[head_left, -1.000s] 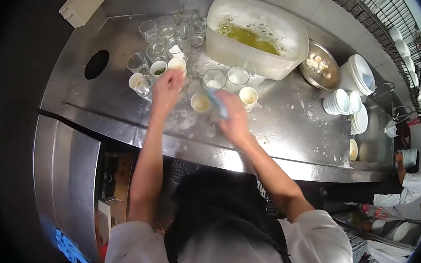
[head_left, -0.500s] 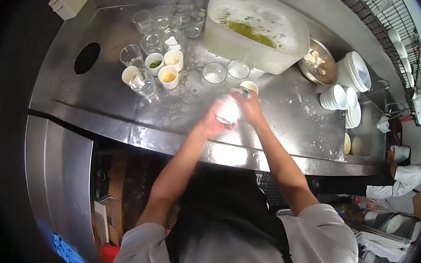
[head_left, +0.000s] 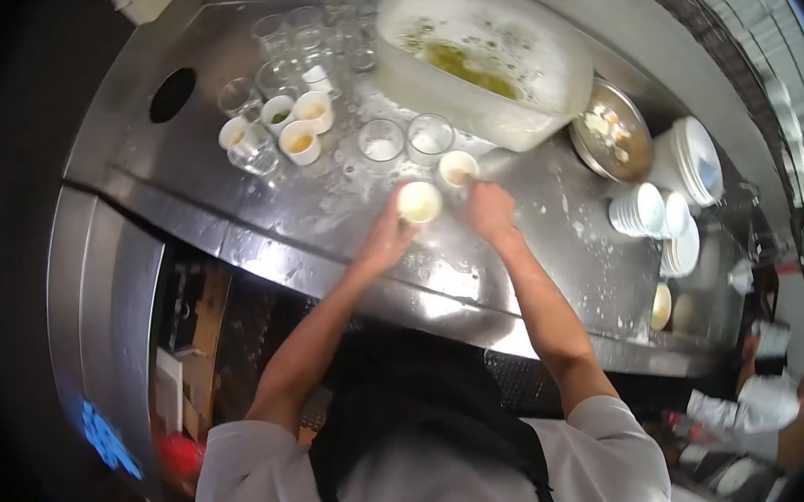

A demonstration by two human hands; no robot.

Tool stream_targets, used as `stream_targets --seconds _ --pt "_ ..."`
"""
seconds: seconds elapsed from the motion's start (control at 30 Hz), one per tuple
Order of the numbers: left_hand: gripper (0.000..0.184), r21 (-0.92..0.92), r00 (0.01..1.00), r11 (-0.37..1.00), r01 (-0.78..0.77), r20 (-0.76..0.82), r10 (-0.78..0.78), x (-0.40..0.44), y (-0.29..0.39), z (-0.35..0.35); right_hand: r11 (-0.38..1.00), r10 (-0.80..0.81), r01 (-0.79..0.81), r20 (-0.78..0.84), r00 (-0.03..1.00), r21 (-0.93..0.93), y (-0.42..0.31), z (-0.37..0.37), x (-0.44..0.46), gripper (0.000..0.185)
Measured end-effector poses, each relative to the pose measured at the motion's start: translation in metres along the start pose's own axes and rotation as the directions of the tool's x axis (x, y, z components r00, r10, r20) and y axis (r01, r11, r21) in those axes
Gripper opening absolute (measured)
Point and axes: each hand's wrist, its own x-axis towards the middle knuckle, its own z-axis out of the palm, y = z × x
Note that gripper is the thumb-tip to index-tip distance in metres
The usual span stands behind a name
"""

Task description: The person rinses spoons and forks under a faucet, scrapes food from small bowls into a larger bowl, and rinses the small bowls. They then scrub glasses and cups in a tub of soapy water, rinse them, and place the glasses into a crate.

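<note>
A white cup point(head_left: 419, 202) with pale yellowish insides is held in my left hand point(head_left: 389, 236), its fingers wrapped round the side. My right hand point(head_left: 490, 210) is closed beside another white cup point(head_left: 458, 168) standing on the counter; what it grips, if anything, I cannot make out. Two clear glasses, one on the left point(head_left: 381, 140) and one on the right point(head_left: 431, 134), stand just beyond, with whitish foam inside. Farther left, several white cups, one with orange-yellow contents point(head_left: 300, 143), stand among clear glasses point(head_left: 254, 153).
A large tub point(head_left: 542, 112) of foamy, yellow-green liquid stands at the back. Right of it are a metal bowl point(head_left: 612, 131) with food scraps, a white bucket point(head_left: 688, 162) and stacked white cups point(head_left: 638, 210). The metal counter point(head_left: 198, 177) has a round hole point(head_left: 173, 95). Another person point(head_left: 771, 401) is at far right.
The cup at my hands was blurred between both of them; now it is in my left hand alone. My right hand has moved apart, to the right, beside the standing cup. The view has shifted slightly.
</note>
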Motion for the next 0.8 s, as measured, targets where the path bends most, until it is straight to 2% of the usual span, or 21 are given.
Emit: stream_targets --seconds 0.07,0.1,0.17,0.23,0.27,0.3,0.33,0.37,0.43,0.47,0.5,0.53,0.57,0.6,0.63,0.67,0.7,0.73,0.77,0.8 --pt "0.055 0.18 0.998 0.982 -0.053 0.054 0.044 0.002 -0.001 -0.002 0.998 0.068 -0.068 -0.002 0.998 -0.01 0.015 -0.006 0.006 0.044" --pt "0.042 0.119 0.996 0.989 0.082 -0.054 -0.076 -0.002 -0.002 -0.004 0.996 0.091 -0.091 -0.02 0.996 0.0 0.029 -0.009 0.003 0.046" --pt "0.042 0.37 0.951 0.926 0.075 -0.305 0.045 0.002 -0.016 -0.036 0.996 0.08 -0.084 -0.079 0.994 -0.041 0.06 -0.017 0.0 0.049" --pt "0.038 0.609 0.844 0.785 0.114 -0.477 0.247 0.024 -0.007 -0.071 0.998 0.067 -0.06 -0.318 0.946 0.03 0.072 -0.056 -0.009 0.04" --pt "0.033 0.712 0.768 0.684 0.159 -0.525 0.368 0.038 0.008 -0.089 0.972 -0.006 0.133 -0.543 0.84 0.194 0.073 -0.079 -0.002 0.034" --pt "0.03 0.728 0.848 0.65 0.219 -0.471 0.243 0.051 0.001 -0.101 0.886 -0.016 0.349 -0.734 0.679 0.304 0.067 -0.102 0.005 0.027" --pt "0.029 0.747 0.904 0.607 0.272 -0.414 0.105 0.063 -0.009 -0.114 0.877 0.098 0.287 -0.729 0.678 0.384 0.05 -0.133 0.011 0.019" --pt "0.028 0.768 0.934 0.557 0.316 -0.356 -0.038 0.067 -0.018 -0.123 0.871 0.063 0.366 -0.814 0.577 0.327 0.042 -0.147 0.031 0.022" --pt "0.028 0.866 0.977 0.464 0.185 -0.214 0.01 0.063 -0.039 -0.124 0.891 -0.076 0.401 -0.803 0.591 0.211 0.03 -0.157 0.092 0.031" --pt "0.028 0.903 0.99 0.414 0.115 -0.14 0.028 0.063 -0.044 -0.123 0.886 -0.233 0.443 -0.698 0.677 0.133 0.033 -0.15 0.131 0.033" --pt "0.021 0.866 0.977 0.477 0.151 -0.205 0.063 0.051 -0.034 -0.111 0.869 -0.376 0.491 -0.561 0.738 0.063 0.037 -0.133 0.167 0.036" --pt "0.023 0.826 0.964 0.546 0.142 -0.24 0.113 0.038 -0.021 -0.104 0.875 -0.443 0.482 -0.334 0.832 0.04 0.04 -0.114 0.193 0.036" --pt "0.025 0.781 0.947 0.611 0.128 -0.28 0.16 0.026 -0.007 -0.101 0.878 -0.477 0.479 -0.085 0.875 0.01 0.041 -0.095 0.216 0.037" --pt "0.028 0.733 0.925 0.672 0.107 -0.321 0.203 0.018 0.0 -0.098 0.876 -0.472 0.482 0.17 0.865 -0.023 0.042 -0.077 0.238 0.037" --pt "0.035 0.675 0.879 0.722 0.152 -0.427 0.214 0.013 0.001 -0.096 0.871 -0.484 0.49 0.198 0.853 0.019 0.047 -0.063 0.267 0.037" --pt "0.042 0.607 0.824 0.772 0.186 -0.525 0.214 0.009 0.001 -0.093 0.882 -0.47 0.457 0.146 0.871 0.112 0.046 -0.062 0.269 0.035" --pt "0.049 0.529 0.762 0.822 0.211 -0.616 0.201 0.005 -0.001 -0.089 0.859 -0.435 0.416 -0.002 0.9 0.298 0.035 -0.073 0.255 0.034" --pt "0.056 0.483 0.771 0.848 0.22 -0.619 0.152 0.009 -0.009 -0.087 0.751 -0.381 0.427 -0.197 0.903 0.503 0.023 -0.085 0.241 0.033" --pt "0.063 0.432 0.776 0.872 0.229 -0.621 0.104 0.017 -0.024 -0.083 0.625 -0.323 0.483 -0.361 0.875 0.613 0.002 -0.103 0.218 0.032" --pt "0.07 0.377 0.78 0.895 0.24 -0.623 0.054 0.024 -0.033 -0.081 0.537 -0.29 0.56 -0.486 0.825 0.63 -0.024 -0.122 0.186 0.031"
